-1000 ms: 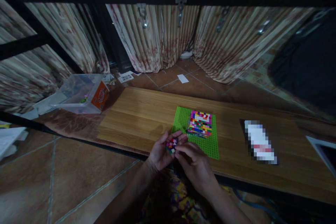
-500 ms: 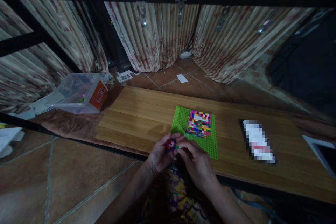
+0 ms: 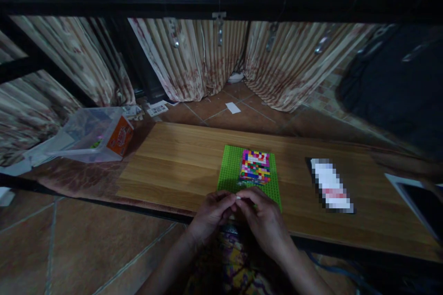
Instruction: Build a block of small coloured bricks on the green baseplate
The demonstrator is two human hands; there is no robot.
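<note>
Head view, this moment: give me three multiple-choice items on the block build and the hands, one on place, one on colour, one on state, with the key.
1. Where does the multicoloured block stack stand?
A. on the green baseplate
B. inside the clear plastic box
C. on the floor tiles

2. What colour is the label on the end of the clear plastic box?
A. blue
B. orange
C. black

3. How are the two hands placed?
A. far apart, flat on the wood
B. one raised to the curtain
C. fingertips together at the near edge of the baseplate

Key: 1 A, the stack sits on the studded green plate on the wooden board. 2 B, the box end facing the board is orange. 3 C, the left hand and right hand meet, pinching a small pale piece between them.
</note>
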